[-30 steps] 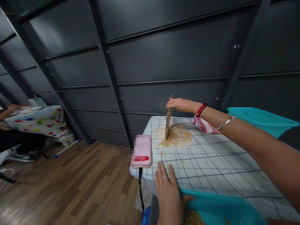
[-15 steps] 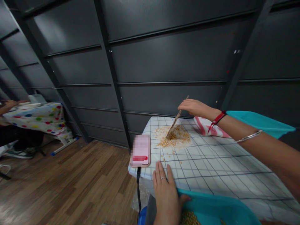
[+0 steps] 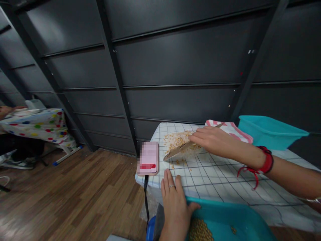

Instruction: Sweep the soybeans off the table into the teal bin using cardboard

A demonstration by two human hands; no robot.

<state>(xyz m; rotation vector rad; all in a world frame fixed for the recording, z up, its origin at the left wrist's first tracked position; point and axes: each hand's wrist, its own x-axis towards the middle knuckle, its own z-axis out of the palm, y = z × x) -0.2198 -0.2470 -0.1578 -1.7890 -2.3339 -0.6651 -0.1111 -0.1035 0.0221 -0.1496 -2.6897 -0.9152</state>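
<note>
My right hand [image 3: 208, 139] grips a flat brown piece of cardboard [image 3: 177, 150], its long lower edge slanting down to the tabletop. Yellow kernels [image 3: 173, 140], like corn or beans, lie scattered around and behind the cardboard on a pale powdery patch. At the near edge of the table, my left hand [image 3: 175, 201] lies with fingers stretched over the checked cloth [image 3: 225, 182]. Its thumb rests over the rim of a turquoise bin [image 3: 230, 211]. Inside that bin is a heap of brownish-yellow kernels [image 3: 200, 230].
A pink phone [image 3: 148, 158] with a black strap lies on the table's left corner. Behind my right arm are a pink-and-white cloth [image 3: 232, 130] and a second turquoise bin [image 3: 271, 130]. Far left, a person's hand [image 3: 6, 110] shows over a polka-dot table [image 3: 37, 124]. A dark panelled wall [image 3: 180, 63] stands behind.
My right hand has come lower and nearer with the cardboard, which now lies flatter and reaches toward the phone. My left hand stays by the bin, its thumb a little more spread.
</note>
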